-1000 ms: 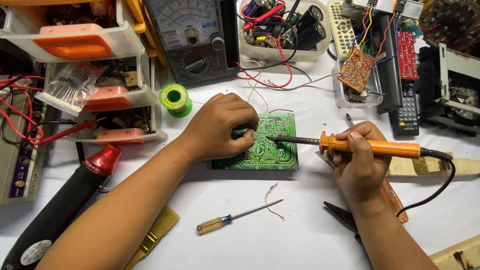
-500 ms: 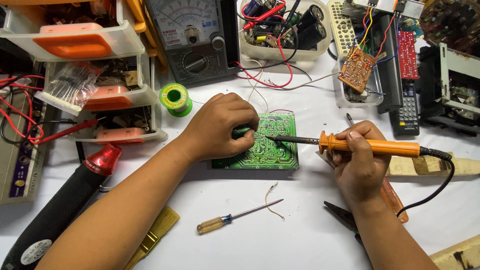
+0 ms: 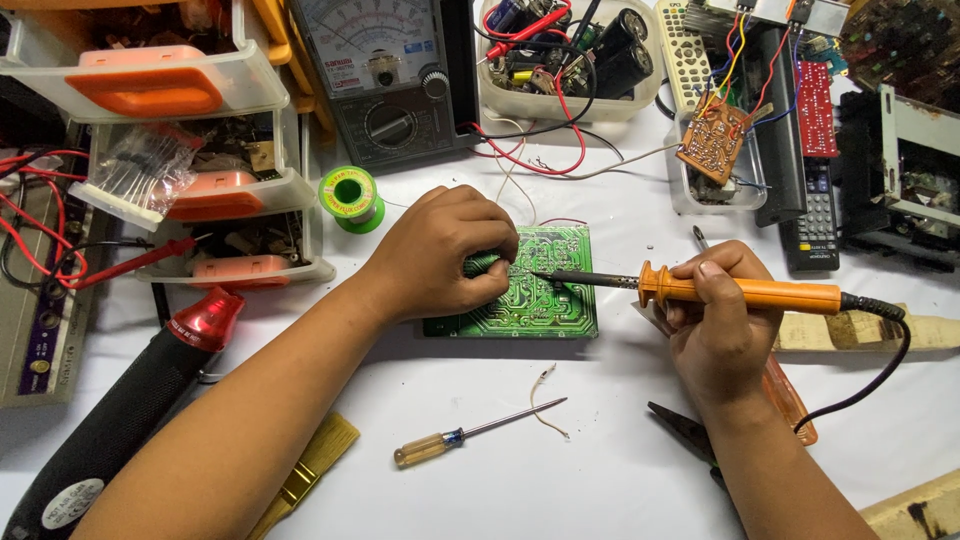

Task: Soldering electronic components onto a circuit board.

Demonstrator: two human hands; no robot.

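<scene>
A green circuit board (image 3: 545,300) lies flat on the white table, copper side up. My left hand (image 3: 440,250) rests on its left part, fingers curled around a small green-handled object whose kind I cannot tell. My right hand (image 3: 715,325) grips an orange-handled soldering iron (image 3: 745,293) held level, its dark tip (image 3: 545,274) touching the board near my left fingers. The iron's black cord (image 3: 880,370) loops off to the right.
A small yellow-handled screwdriver (image 3: 470,437) and a wire scrap (image 3: 540,400) lie in front of the board. A green solder spool (image 3: 350,197), an analog meter (image 3: 385,75), parts drawers (image 3: 200,180), a red-tipped black tool (image 3: 130,390), remotes (image 3: 815,215) and pliers (image 3: 690,432) surround it.
</scene>
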